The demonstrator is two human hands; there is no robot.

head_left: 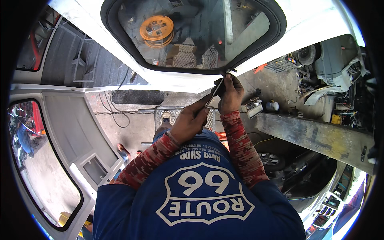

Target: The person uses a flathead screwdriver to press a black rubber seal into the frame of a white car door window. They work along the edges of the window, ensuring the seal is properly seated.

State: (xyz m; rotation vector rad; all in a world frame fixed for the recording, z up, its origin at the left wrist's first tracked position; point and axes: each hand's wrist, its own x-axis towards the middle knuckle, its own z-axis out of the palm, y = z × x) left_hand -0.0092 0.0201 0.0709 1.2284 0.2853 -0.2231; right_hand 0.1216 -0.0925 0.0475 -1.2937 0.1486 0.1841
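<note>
- Mesh step (180, 111), left and near: a shoe (166, 117) is seen at its left end; footing could be lost if weight is shifted.
- Window glass (192, 28), far: could be scratched if the tool is slipped.
- Left hand (191, 121): closed around the thin metal tool (213, 96), near end.
- Tool: slanted up to the black seal's (188, 71) near right corner; contact hidden by fingers. Rubber could be nicked by overpressure.
- Right hand (231, 94): pinched round the tool's far end; fingertips could be jabbed.
</note>
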